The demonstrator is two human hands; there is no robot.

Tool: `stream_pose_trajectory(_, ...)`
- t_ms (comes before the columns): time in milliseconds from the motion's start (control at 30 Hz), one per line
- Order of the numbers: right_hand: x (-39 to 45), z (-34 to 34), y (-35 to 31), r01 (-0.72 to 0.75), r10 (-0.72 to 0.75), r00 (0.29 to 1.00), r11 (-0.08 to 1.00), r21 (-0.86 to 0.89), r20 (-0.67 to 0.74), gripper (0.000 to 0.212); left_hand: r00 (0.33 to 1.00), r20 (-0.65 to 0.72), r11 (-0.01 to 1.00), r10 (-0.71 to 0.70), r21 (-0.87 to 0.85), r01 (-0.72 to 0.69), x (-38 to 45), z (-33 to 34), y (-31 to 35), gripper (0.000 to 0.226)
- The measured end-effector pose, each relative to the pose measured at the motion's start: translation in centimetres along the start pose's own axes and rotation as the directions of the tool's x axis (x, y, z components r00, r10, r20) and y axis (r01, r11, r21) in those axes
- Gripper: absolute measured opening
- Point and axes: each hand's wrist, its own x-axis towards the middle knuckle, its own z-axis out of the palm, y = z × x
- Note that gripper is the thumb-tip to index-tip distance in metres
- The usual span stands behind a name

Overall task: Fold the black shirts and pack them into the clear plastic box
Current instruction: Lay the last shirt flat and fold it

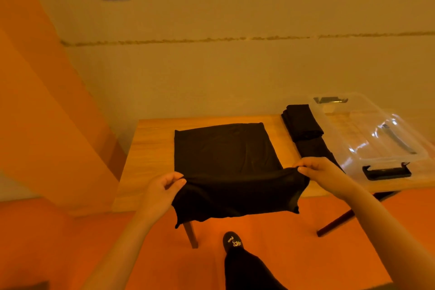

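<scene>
A black shirt (226, 155) lies spread on the wooden table (150, 148), its near part hanging over the front edge. My left hand (162, 188) pinches the shirt's near left edge. My right hand (322, 170) pinches its near right edge, lifted a little off the table. Folded black shirts (302, 122) lie stacked at the back right of the table. To their right stands the clear plastic box (374, 134) with black latches; its inside looks bare.
The table stands against a pale wall. Its dark legs (334, 223) splay out over an orange floor. My foot in a black slipper (231, 241) is under the front edge. An orange panel rises at the left.
</scene>
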Motion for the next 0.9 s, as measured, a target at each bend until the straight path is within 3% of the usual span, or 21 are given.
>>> stream_pose_trajectory(200, 9.2, 0.2, -0.7, -0.002, 0.006, 0.996, 0.999, 0.049, -0.086, 0.022, 0.998, -0.045, 0.999, -0.043, 0.006, 0.043, 7.8, 1.0, 0.4, 0.019)
stream_pose_trajectory(333, 17.6, 0.5, 0.2, -0.029, 0.026, 0.998, 0.998, -0.062, -0.051, 0.026, 0.987, -0.045, 0.987, -0.157, 0.024, 0.159, 15.4, 2.1, -0.7, 0.01)
stream_pose_trajectory(500, 28.6, 1.9, 1.7, -0.102, 0.102, 0.995, 0.995, 0.001, -0.014, 0.026, 0.957, -0.133, 0.964, -0.259, 0.03, 0.265, 25.4, 3.8, -3.2, 0.009)
stream_pose_trajectory(667, 36.2, 4.5, 4.5, -0.213, 0.217, 0.975, 0.974, -0.069, 0.053, 0.026, 0.934, -0.135, 0.921, -0.331, 0.171, 0.351, 31.6, 6.3, -6.8, 0.013)
stream_pose_trajectory(767, 37.7, 5.5, 6.1, -0.23, 0.234, 0.972, 0.968, -0.104, 0.027, 0.025, 0.929, -0.197, 0.914, -0.313, 0.204, 0.352, 32.7, 7.2, -8.5, 0.018)
stream_pose_trajectory(900, 38.1, 6.0, 6.5, -0.126, 0.118, 0.989, 0.987, -0.098, -0.091, 0.024, 0.924, -0.33, 0.944, -0.194, 0.192, 0.267, 33.1, 7.9, -8.7, 0.019)
